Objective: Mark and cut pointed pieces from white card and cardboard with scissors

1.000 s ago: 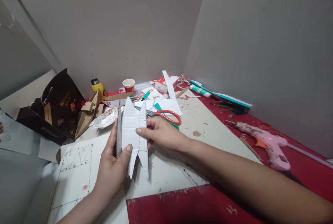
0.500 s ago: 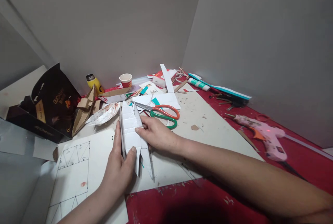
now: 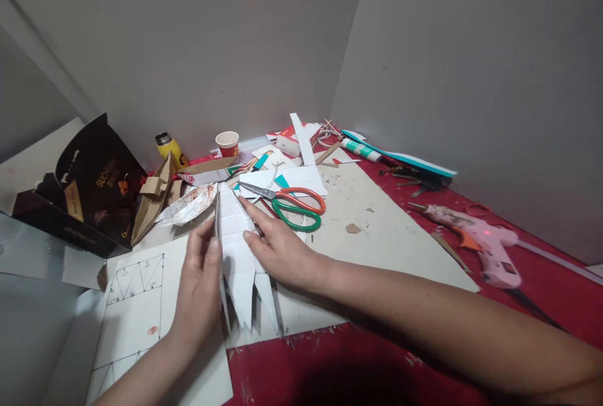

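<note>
A folded white cardboard piece [image 3: 239, 255] with pointed ends and crosswise creases stands between my hands on the pale board. My left hand [image 3: 200, 277] presses along its left side panel, fingers bent and thumb near the top edge. On the other side, my right hand [image 3: 282, 246] grips the right panel, thumb on the inner face and fingers outside. Just beyond my right hand lie scissors [image 3: 282, 202] with one orange and one green handle. A crumpled, marked paper boat shape [image 3: 191, 206] rests to the left of the cardboard piece's far tip.
A pink glue gun [image 3: 480, 242] lies on the red tabletop at right. At left stand a black box [image 3: 103, 186] and bent brown cardboard [image 3: 153, 205]. Behind are a yellow bottle [image 3: 170, 149], a paper cup [image 3: 227, 143] and paper scraps. A sheet with line drawings [image 3: 136, 312] lies front left.
My left thumb has come off the cardboard's middle face, and the left hand has shifted left along the side panel. My right fingers have stretched further forward. The cardboard piece now spreads wider.
</note>
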The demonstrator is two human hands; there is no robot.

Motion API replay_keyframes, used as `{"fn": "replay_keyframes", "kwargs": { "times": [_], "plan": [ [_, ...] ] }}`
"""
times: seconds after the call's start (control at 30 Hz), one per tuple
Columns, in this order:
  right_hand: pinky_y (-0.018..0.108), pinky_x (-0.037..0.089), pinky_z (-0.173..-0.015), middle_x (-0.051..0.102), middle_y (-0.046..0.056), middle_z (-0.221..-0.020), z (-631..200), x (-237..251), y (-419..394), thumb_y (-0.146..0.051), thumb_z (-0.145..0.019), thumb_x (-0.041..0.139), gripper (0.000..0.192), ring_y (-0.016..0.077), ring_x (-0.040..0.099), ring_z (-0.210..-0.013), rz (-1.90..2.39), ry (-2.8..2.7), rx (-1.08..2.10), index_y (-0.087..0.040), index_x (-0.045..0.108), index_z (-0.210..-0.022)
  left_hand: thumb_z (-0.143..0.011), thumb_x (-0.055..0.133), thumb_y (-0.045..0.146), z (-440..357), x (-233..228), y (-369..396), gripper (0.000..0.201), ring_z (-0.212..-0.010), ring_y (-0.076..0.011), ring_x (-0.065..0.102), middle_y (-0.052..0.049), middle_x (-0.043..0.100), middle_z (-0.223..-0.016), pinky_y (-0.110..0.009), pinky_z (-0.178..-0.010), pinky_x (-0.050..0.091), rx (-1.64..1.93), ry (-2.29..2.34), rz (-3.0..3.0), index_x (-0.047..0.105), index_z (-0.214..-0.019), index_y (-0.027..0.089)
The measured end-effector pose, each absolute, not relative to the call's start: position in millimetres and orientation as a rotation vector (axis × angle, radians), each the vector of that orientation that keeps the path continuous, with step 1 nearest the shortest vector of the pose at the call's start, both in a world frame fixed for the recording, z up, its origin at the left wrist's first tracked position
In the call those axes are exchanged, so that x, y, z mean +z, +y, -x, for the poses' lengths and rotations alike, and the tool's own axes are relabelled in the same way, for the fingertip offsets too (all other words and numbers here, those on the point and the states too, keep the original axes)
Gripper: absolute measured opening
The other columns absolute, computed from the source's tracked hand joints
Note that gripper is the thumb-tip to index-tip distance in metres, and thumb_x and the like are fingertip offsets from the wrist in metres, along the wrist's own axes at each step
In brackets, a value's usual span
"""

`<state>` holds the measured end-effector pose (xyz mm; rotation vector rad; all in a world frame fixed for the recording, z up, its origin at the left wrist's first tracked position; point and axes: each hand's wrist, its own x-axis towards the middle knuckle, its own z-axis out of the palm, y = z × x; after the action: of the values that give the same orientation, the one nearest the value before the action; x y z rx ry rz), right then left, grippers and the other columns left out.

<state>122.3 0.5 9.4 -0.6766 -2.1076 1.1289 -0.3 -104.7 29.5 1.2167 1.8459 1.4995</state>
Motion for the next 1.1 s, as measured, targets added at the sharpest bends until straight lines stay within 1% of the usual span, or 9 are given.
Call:
{"fn": "replay_keyframes", "kwargs": {
  "times": [0.07, 0.13, 0.2, 0.3, 0.37, 0.43, 0.63, 0.9, 1.1],
  "plan": [
    [0.049, 0.035, -0.114, 0.052, 0.022, -0.143, -123, 12, -3, -0.020, -0.088, 0.043, 0.067, 0.0303, 0.043, -0.139, 0.660, -2.088, 1.155, 0.001, 0.031, -0.150, -0.095, 0.050, 0.049, 7, 32, -100, 0.028, -0.098, -0.0189, 0.065, -0.001, 0.069, -0.102, -0.027, -0.083, 0.051, 1.540, 1.870, -1.133, 0.061, -0.107, 0.026],
    [0.048, 0.037, -0.113, 0.052, 0.022, -0.144, -124, 16, -8, -0.021, -0.089, 0.043, 0.067, 0.0300, 0.046, -0.136, 0.632, -2.085, 1.182, 0.001, 0.031, -0.151, -0.094, 0.051, 0.048, 13, 34, -96, 0.024, -0.074, -0.0157, 0.063, 0.004, 0.065, -0.080, -0.024, -0.064, 0.050, 1.563, 1.876, -1.095, 0.058, -0.095, 0.026],
    [0.048, 0.039, -0.112, 0.052, 0.022, -0.144, -125, 18, -14, -0.021, -0.090, 0.044, 0.067, 0.0297, 0.050, -0.133, 0.596, -2.100, 1.222, 0.000, 0.030, -0.151, -0.093, 0.052, 0.046, 17, 36, -93, 0.021, -0.063, -0.0144, 0.059, 0.006, 0.059, -0.070, -0.023, -0.058, 0.047, 1.586, 1.900, -1.080, 0.055, -0.087, 0.026],
    [0.049, 0.037, -0.114, 0.046, 0.020, -0.150, -126, 20, -22, -0.021, -0.090, 0.043, 0.068, 0.0297, 0.048, -0.135, 0.562, -2.133, 1.292, 0.000, 0.027, -0.152, -0.094, 0.051, 0.040, 18, 41, -94, 0.016, -0.088, -0.0176, 0.064, 0.003, 0.068, -0.092, -0.026, -0.078, 0.050, 1.598, 1.964, -1.115, 0.059, -0.095, 0.027],
    [0.052, 0.033, -0.116, 0.038, 0.019, -0.154, -127, 20, -26, -0.021, -0.091, 0.043, 0.069, 0.0301, 0.040, -0.141, 0.560, -2.142, 1.319, -0.001, 0.023, -0.153, -0.096, 0.047, 0.038, 16, 44, -96, 0.025, -0.116, -0.0203, 0.059, 0.001, 0.068, -0.119, -0.029, -0.098, 0.044, 1.576, 1.995, -1.168, 0.063, -0.111, 0.027],
    [0.055, 0.030, -0.117, 0.034, 0.018, -0.156, -127, 20, -28, -0.020, -0.091, 0.043, 0.070, 0.0301, 0.034, -0.144, 0.549, -2.136, 1.329, -0.003, 0.020, -0.155, -0.097, 0.042, 0.039, 14, 44, -98, 0.035, -0.129, -0.0216, 0.051, 0.000, 0.065, -0.132, -0.030, -0.107, 0.037, 1.551, 2.009, -1.214, 0.063, -0.121, 0.025],
    [0.048, 0.027, -0.120, 0.033, 0.012, -0.157, -128, 22, -29, -0.017, -0.092, 0.041, 0.066, 0.0234, 0.037, -0.143, 0.479, -2.121, 1.355, -0.010, 0.023, -0.155, -0.096, 0.042, 0.041, 10, 44, -100, 0.043, -0.128, -0.0236, 0.054, -0.004, 0.069, -0.129, -0.031, -0.105, 0.041, 1.547, 2.018, -1.286, 0.064, -0.125, 0.018],
    [0.057, 0.042, -0.106, 0.039, 0.019, -0.154, -130, 28, -33, -0.018, -0.094, 0.041, 0.068, 0.0364, 0.048, -0.134, 0.585, -2.190, 1.395, -0.007, 0.017, -0.157, -0.096, 0.038, 0.038, 9, 47, -104, 0.040, -0.121, -0.0242, 0.058, -0.005, 0.071, -0.120, -0.031, -0.093, 0.048, 1.470, 2.053, -1.344, 0.061, -0.122, 0.017],
    [0.052, 0.046, -0.102, 0.054, 0.018, -0.144, -131, 28, -34, -0.024, -0.094, 0.045, 0.068, 0.0345, 0.057, -0.123, 0.589, -2.168, 1.397, -0.013, 0.020, -0.157, -0.097, 0.040, 0.041, 7, 44, -103, 0.036, -0.116, -0.0224, 0.061, -0.002, 0.070, -0.122, -0.030, -0.095, 0.048, 1.505, 2.009, -1.327, 0.059, -0.120, 0.021]
  ]
}}
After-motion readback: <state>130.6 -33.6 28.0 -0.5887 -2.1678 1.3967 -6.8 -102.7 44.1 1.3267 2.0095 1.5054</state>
